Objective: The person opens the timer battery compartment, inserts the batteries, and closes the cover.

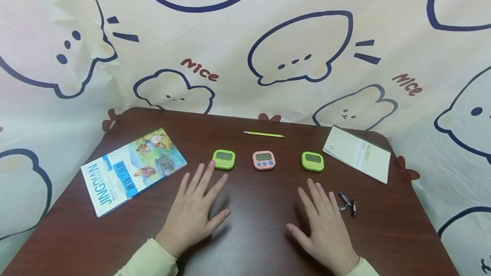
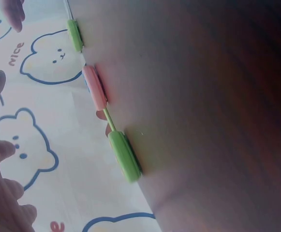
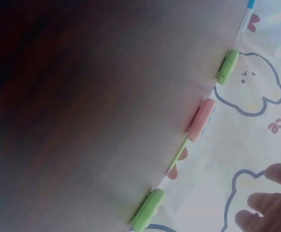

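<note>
Both hands rest flat with fingers straight on the table (image 1: 261, 225), left hand (image 1: 193, 212) nearest the left green timer (image 1: 224, 159), right hand (image 1: 326, 225) beside the batteries (image 1: 347, 203); seemingly a resting pose, nothing gripped.

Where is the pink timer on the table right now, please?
In the head view, the pink timer sits mid-table between the two green timers, just in front of the pencil.

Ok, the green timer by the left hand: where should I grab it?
Pinch the green timer across its left and right edges, coming down from above with the left hand. It lies flat, face up, with bare table on both sides; the front face holds buttons.
</note>
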Demonstrator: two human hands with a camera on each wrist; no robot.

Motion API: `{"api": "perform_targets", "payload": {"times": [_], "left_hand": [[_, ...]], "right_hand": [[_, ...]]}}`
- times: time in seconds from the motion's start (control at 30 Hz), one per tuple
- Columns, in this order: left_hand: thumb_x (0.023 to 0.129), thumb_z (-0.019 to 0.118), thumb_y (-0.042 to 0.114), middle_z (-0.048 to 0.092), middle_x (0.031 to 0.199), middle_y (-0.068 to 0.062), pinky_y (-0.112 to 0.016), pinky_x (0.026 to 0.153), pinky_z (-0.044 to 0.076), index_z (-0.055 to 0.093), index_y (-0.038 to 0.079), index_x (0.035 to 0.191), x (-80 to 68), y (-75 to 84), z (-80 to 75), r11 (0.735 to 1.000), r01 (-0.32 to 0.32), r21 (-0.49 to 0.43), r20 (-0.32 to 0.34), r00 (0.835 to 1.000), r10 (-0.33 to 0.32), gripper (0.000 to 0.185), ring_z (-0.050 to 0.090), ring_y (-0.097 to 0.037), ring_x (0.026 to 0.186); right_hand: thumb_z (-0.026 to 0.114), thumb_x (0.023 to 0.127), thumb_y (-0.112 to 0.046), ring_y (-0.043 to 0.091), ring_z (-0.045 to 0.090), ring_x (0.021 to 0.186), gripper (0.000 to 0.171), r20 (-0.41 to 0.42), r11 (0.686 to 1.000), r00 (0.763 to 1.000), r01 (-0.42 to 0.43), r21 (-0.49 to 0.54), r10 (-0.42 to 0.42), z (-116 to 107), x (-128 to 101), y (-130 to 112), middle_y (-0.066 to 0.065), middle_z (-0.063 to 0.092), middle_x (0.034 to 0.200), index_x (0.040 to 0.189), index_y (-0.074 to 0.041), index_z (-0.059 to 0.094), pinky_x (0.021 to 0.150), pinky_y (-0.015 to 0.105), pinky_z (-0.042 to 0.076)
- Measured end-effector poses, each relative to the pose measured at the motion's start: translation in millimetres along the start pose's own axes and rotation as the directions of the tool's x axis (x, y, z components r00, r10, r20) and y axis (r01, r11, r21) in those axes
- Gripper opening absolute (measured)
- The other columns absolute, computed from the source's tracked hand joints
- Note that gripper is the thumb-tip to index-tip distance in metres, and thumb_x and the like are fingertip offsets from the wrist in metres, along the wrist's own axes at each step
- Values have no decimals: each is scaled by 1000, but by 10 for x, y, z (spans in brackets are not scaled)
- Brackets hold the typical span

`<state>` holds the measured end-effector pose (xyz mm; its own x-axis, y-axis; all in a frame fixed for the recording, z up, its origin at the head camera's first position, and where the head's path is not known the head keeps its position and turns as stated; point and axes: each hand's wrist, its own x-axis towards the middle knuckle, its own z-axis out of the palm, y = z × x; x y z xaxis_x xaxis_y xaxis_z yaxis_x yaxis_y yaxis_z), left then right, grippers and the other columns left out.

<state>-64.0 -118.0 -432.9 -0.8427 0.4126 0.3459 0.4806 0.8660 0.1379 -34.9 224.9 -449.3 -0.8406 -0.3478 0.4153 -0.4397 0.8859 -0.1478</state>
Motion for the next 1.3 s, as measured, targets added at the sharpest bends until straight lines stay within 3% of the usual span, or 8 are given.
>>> {"api": "perform_targets", "payload": {"times": [0.2, 0.33, 0.5, 0.67, 0.83, 1.3], "left_hand": [[86, 64, 65, 12, 168, -10, -65, 116, 23, 42, 22, 154, -20, 4, -4, 1000, 14, 4, 14, 1000, -14, 83, 19, -36, 151], [86, 64, 64, 17, 167, -12, -65, 116, 24, 42, 21, 154, -40, 4, 11, 999, 35, -18, 11, 999, -35, 83, 21, -38, 150], [87, 66, 61, 17, 166, -14, -67, 115, 25, 41, 20, 155, -23, -13, 36, 985, 127, -121, 44, 992, -122, 83, 21, -40, 150], [88, 70, 54, 14, 167, -13, -69, 114, 23, 36, 19, 156, 11, -64, 70, 935, 243, -257, 87, 970, -228, 84, 17, -41, 151], [89, 73, 47, 12, 167, -16, -69, 115, 22, 30, 15, 159, 18, -105, 94, 874, 301, -382, 101, 954, -284, 88, 15, -42, 151], [86, 81, 33, 10, 168, -13, -63, 115, 26, 18, 13, 161, 170, -239, 204, 751, 423, -508, 208, 906, -369, 101, 14, -38, 152]], "right_hand": [[73, 81, -55, 40, 38, 142, 86, 13, 1000, 1000, -17, 5, 17, -2, 6, -12, 17, 34, 159, 148, -6, 47, 114, 63, 26], [77, 79, -50, 38, 39, 141, 85, 17, 999, 999, -35, 27, 34, 7, 11, -19, 17, 38, 157, 146, -5, 49, 111, 63, 30], [81, 77, -46, 36, 41, 140, 84, 18, 996, 998, -59, 63, 58, 37, 43, -5, 17, 41, 155, 143, -3, 50, 110, 63, 32], [81, 80, -45, 33, 39, 141, 83, 79, 986, 991, -116, 116, 107, 58, 138, -15, 16, 41, 155, 145, -4, 49, 113, 62, 31], [79, 83, -47, 31, 39, 141, 81, 134, 973, 982, -157, 167, 136, 88, 248, -62, 13, 39, 156, 146, -6, 48, 115, 60, 30], [77, 85, -42, 26, 44, 138, 73, 108, 957, 990, -114, 267, 88, 308, 584, -251, 8, 46, 152, 145, -9, 50, 113, 53, 36]]}}
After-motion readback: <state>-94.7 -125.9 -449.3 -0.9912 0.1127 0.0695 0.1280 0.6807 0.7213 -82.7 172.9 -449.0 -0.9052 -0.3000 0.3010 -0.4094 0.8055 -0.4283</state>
